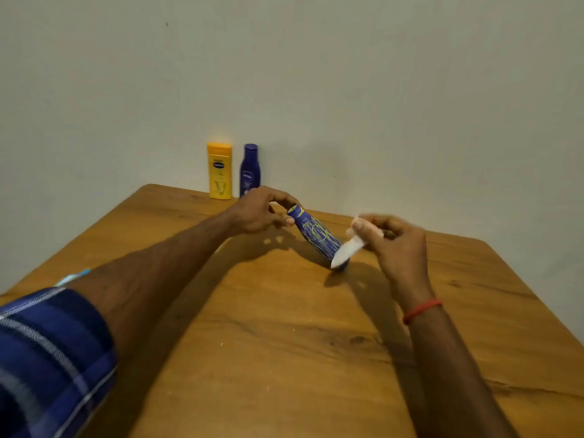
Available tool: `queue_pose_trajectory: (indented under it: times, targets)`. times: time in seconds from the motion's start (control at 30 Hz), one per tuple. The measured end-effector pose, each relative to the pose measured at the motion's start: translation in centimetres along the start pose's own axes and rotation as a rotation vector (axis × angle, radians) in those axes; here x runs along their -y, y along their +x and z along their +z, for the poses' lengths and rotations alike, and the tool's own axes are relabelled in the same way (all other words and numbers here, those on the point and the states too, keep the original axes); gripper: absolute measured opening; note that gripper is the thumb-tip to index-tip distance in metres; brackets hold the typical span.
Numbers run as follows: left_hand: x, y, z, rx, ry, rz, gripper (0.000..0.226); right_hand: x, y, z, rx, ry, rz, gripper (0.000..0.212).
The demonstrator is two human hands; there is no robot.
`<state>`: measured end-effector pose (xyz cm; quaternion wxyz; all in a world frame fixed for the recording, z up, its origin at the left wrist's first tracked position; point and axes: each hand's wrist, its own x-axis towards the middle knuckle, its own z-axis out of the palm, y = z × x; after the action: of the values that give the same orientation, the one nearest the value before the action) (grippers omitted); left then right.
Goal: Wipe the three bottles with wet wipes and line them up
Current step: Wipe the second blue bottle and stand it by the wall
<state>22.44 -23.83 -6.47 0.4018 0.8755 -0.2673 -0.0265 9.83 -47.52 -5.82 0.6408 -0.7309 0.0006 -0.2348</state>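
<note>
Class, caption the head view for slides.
Left hand tilts can, right hand holds wipe to it; yellow bottle and blue bottle behind.

We cannot read the labels on the yellow bottle or the blue bottle, whose foot the left hand hides. The blurred wipe covers the lower end of the can. The sleeve runs off at 8 o'clock, the table at 6 o'clock.

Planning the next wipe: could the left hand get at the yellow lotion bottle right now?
Probably, once freed: the left hand grips the tilted patterned bottle; nothing blocks its way to the yellow lotion bottle.
</note>
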Motion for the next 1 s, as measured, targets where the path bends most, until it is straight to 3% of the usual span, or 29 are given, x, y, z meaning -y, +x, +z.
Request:
queue_pose_trajectory:
  times: [0.2,0.33,0.8,1.0]
  targets:
    - [-7.2,-11.9,-2.5,-0.160,-0.196,-0.037,0.033,10.4,-5.5,-0.5,0.092,0.168,-0.145,0.021]
    - [-12.3,-17.5,-4.4,-0.145,-0.376,0.013,0.024,13.9,-10.5,0.8,0.176,0.150,-0.173,0.026]
    - [-16.9,-29.4,-2.1,-0.099,-0.609,0.082,0.040,16.5,-21.7,0.7,0.061,0.206,-0.174,0.016]
    - [-16.2,-30.1,-0.2,-0.092,-0.699,0.097,0.049,15.9,-22.7,1.3,0.123,0.160,-0.121,0.021]
